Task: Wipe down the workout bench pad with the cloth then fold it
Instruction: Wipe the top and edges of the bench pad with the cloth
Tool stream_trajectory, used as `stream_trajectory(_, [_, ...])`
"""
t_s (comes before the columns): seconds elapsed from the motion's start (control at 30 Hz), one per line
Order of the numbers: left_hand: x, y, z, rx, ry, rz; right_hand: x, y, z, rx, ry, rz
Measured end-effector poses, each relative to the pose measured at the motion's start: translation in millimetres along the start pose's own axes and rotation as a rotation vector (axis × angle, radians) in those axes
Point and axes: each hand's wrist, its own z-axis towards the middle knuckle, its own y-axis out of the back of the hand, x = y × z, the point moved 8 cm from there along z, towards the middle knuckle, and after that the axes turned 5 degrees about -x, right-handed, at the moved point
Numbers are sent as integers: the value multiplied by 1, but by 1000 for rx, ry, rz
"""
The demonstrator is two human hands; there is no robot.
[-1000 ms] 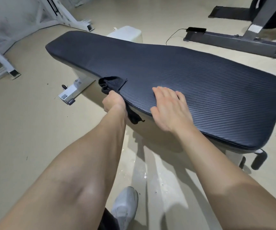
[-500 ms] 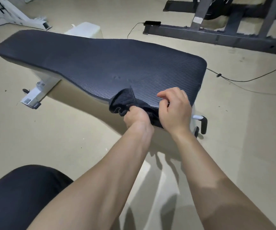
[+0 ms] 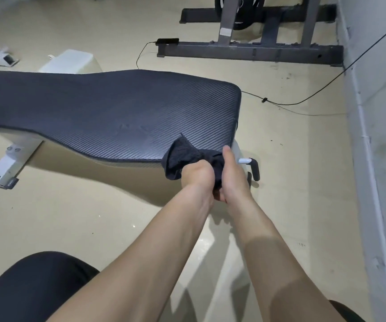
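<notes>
The dark ribbed bench pad (image 3: 108, 112) stretches from the left edge to the middle of the view on a white frame. A bunched black cloth (image 3: 182, 154) hangs over the pad's near right corner. My left hand (image 3: 197, 174) grips the cloth from below, its fingers curled into the fabric. My right hand (image 3: 232, 175) holds the cloth's right part, thumb raised, with fabric squeezed between the two hands. Most of the cloth's lower part is hidden between my hands.
The bench's white foot (image 3: 1, 173) and a black-tipped handle (image 3: 252, 167) stick out low. A grey rack base (image 3: 252, 51) with a phone (image 3: 167, 41) and a cable (image 3: 303, 102) lies behind. A white wall (image 3: 377, 135) stands at the right. My knee (image 3: 31, 289) is at bottom left.
My view and both hands have shifted toward the pad's right end. The right hand left the pad surface and took hold of the cloth. Both hands now bunch it at the corner.
</notes>
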Motion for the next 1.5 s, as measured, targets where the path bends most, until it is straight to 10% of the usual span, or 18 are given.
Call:
stream_trajectory(0.3, [-27, -2, 8, 106, -360, 613, 5, -4, -12, 5, -10, 174])
stream_trajectory(0.47, [-62, -19, -22, -61, -840, 1215, 12, 17, -4, -77, -44, 164])
stream_trajectory(0.7, [-106, -5, -9, -235, -1211, 1242, 42, 51, 30, -407, 208, -30])
stream_trajectory(0.83, [-102, -6, 17, -202, -1279, 1298, 51, 57, 26, -611, 318, -71])
stream_trajectory(1.5, [-162, -121, 119, 169, -1282, 1437, 178, 7, 171, -518, 358, -494])
